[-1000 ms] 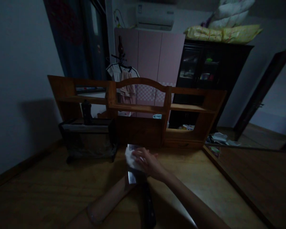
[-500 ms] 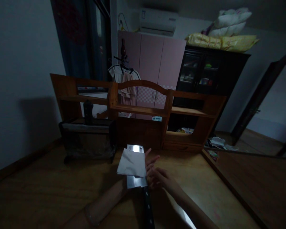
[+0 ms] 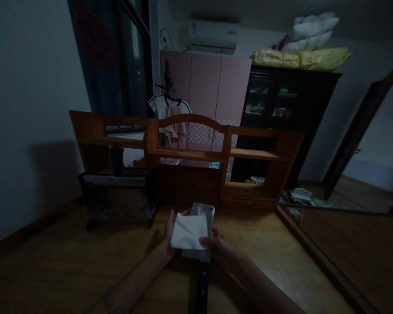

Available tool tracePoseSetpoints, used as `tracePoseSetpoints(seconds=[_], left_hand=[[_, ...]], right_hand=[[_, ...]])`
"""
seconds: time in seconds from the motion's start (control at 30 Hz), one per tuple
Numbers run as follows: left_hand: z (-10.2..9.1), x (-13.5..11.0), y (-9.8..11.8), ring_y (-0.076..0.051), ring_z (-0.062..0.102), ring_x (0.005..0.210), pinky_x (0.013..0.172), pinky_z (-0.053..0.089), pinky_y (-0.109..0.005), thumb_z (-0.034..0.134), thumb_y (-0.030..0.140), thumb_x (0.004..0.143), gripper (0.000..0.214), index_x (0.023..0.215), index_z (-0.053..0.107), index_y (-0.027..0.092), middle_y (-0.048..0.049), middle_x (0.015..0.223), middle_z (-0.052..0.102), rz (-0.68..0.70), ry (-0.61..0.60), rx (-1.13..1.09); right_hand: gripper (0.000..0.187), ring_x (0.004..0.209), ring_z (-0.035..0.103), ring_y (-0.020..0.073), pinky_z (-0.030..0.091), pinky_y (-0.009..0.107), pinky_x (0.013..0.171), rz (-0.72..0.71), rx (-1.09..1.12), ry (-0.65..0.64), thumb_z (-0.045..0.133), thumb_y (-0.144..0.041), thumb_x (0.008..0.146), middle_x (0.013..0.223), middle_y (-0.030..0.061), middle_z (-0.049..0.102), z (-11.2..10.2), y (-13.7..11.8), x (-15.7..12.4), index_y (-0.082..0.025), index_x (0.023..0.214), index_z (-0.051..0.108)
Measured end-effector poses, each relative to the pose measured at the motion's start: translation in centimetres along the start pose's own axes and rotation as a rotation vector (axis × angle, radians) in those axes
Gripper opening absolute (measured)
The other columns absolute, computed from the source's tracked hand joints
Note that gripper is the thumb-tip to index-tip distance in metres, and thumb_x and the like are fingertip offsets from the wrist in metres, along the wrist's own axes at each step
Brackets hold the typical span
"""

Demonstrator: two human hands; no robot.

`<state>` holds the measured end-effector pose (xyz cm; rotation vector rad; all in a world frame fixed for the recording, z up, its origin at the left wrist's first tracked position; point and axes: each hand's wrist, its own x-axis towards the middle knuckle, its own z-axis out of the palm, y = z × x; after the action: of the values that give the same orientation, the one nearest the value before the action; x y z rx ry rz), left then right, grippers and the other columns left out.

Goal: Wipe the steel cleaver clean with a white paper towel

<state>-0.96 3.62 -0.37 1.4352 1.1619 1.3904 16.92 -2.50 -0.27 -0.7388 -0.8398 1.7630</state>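
Note:
A cleaver with a shiny wide blade (image 3: 205,212) and a black handle (image 3: 201,283) points away from me over the wooden table (image 3: 68,261). A white tissue (image 3: 190,231) lies across the blade. My left hand (image 3: 169,233) grips the blade's left edge, its fingers curled under blade and tissue. My right hand (image 3: 220,248) is closed in a pinch on the tissue's near right corner. Neither hand holds the handle.
A wooden shelf unit (image 3: 190,152) stands along the table's far edge. A dark rack (image 3: 118,187) with a dark bottle (image 3: 117,158) is at the left. The table's right edge (image 3: 311,244) drops to the floor. A pink wardrobe and a black cabinet stand behind.
My right hand has drawn back from the top of the blade to the tissue's near corner. My left hand has come up to the blade's left edge. The tissue has spread out flat.

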Motion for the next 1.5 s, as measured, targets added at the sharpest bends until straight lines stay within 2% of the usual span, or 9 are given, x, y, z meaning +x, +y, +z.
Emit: tracePoseSetpoints(seconds=[0.13, 0.23, 0.3, 0.43, 0.63, 1.0, 1.27, 1.4, 1.5], left_hand=[[-1.0, 1.2, 0.8, -0.022, 0.066, 0.104, 0.092, 0.049, -0.042, 0.018, 0.037, 0.100, 0.051, 0.111, 0.063, 0.015, -0.0135, 0.115, 0.067, -0.019, 0.195, -0.201], [-0.9, 0.8, 3.4, -0.022, 0.057, 0.118, 0.106, 0.037, -0.038, 0.031, 0.038, 0.096, 0.041, 0.113, 0.064, 0.019, -0.0081, 0.125, 0.063, 0.095, 0.252, -0.159], [-0.2, -0.4, 5.5, -0.024, 0.055, 0.119, 0.108, 0.034, -0.036, 0.043, 0.040, 0.093, 0.034, 0.106, 0.069, 0.022, -0.0061, 0.121, 0.065, 0.289, 0.119, 0.077], [1.6, -3.5, 7.9, -0.025, 0.053, 0.123, 0.112, 0.028, -0.037, 0.051, 0.036, 0.091, 0.027, 0.105, 0.073, 0.027, -0.0026, 0.121, 0.067, 0.424, -0.392, 0.434], [2.5, -4.9, 5.7, -0.025, 0.045, 0.132, 0.117, 0.020, -0.039, 0.051, 0.036, 0.092, 0.037, 0.126, 0.062, 0.027, -0.0015, 0.138, 0.054, 0.365, -0.504, 0.423], [4.2, -2.0, 2.9, -0.021, 0.009, 0.147, 0.119, 0.008, -0.043, 0.039, 0.042, 0.097, 0.046, 0.142, 0.043, 0.032, 0.0007, 0.157, 0.020, 0.341, -0.481, 0.525], [4.8, -1.8, 1.6, -0.026, 0.014, 0.146, 0.118, 0.010, -0.042, 0.057, 0.046, 0.088, 0.046, 0.131, 0.058, 0.030, -0.0032, 0.157, 0.023, 0.189, -0.429, 0.314], [5.2, -1.5, 1.2, -0.031, 0.046, 0.131, 0.108, 0.035, -0.041, 0.078, 0.038, 0.070, 0.062, 0.127, 0.061, 0.022, -0.0125, 0.142, 0.050, -0.082, -0.276, -0.097], [5.0, -1.2, 1.3, -0.029, 0.068, 0.097, 0.087, 0.051, -0.039, 0.083, 0.031, 0.065, 0.067, 0.126, 0.059, 0.016, -0.0147, 0.113, 0.069, -0.299, -0.332, -0.312]], right_hand=[[0.044, 0.075, 0.068, 0.0206, 0.052, 0.033, 0.071, -0.031, -0.011, -0.036, 0.077, -0.008, 0.060, 0.092, 0.0104, 0.073, -2.1, -0.8, -0.4, -0.010, 0.102, 0.065], [0.046, 0.078, 0.068, 0.0205, 0.052, 0.033, 0.073, -0.071, 0.032, -0.045, 0.077, -0.009, 0.061, 0.094, 0.0106, 0.072, -2.8, -0.7, -0.5, -0.010, 0.105, 0.064], [0.049, 0.079, 0.068, 0.0204, 0.052, 0.033, 0.074, -0.078, 0.048, -0.046, 0.078, -0.008, 0.060, 0.095, 0.0107, 0.072, -2.8, -0.5, -0.5, -0.010, 0.106, 0.063], [0.053, 0.080, 0.068, 0.0209, 0.052, 0.034, 0.077, -0.113, 0.065, -0.062, 0.080, -0.011, 0.061, 0.098, 0.0096, 0.072, -2.9, -0.3, -0.4, -0.012, 0.110, 0.062], [0.049, 0.085, 0.068, 0.0216, 0.052, 0.036, 0.080, -0.086, 0.076, -0.041, 0.079, -0.015, 0.063, 0.101, 0.0087, 0.072, -3.2, -0.3, 0.0, -0.015, 0.109, 0.063], [0.046, 0.073, 0.067, 0.0190, 0.050, 0.029, 0.068, 0.017, 0.138, -0.017, 0.067, -0.049, 0.075, 0.084, 0.0040, 0.072, -2.6, -0.3, 0.8, -0.017, 0.108, 0.064], [0.019, 0.050, 0.059, 0.0119, 0.046, 0.023, 0.054, 0.052, 0.034, 0.106, 0.072, -0.030, 0.067, 0.062, 0.0013, 0.065, -4.1, -1.2, 0.9, -0.015, 0.076, 0.062], [0.033, 0.062, 0.064, 0.0144, 0.050, 0.026, 0.062, -0.046, -0.012, 0.082, 0.073, -0.019, 0.059, 0.077, 0.0022, 0.069, -3.7, -1.5, 0.3, -0.016, 0.090, 0.064], [0.033, 0.063, 0.063, 0.0143, 0.050, 0.026, 0.060, -0.124, -0.204, 0.096, 0.069, -0.024, 0.064, 0.080, 0.0025, 0.068, -3.3, -1.6, 0.0, -0.017, 0.096, 0.063]])
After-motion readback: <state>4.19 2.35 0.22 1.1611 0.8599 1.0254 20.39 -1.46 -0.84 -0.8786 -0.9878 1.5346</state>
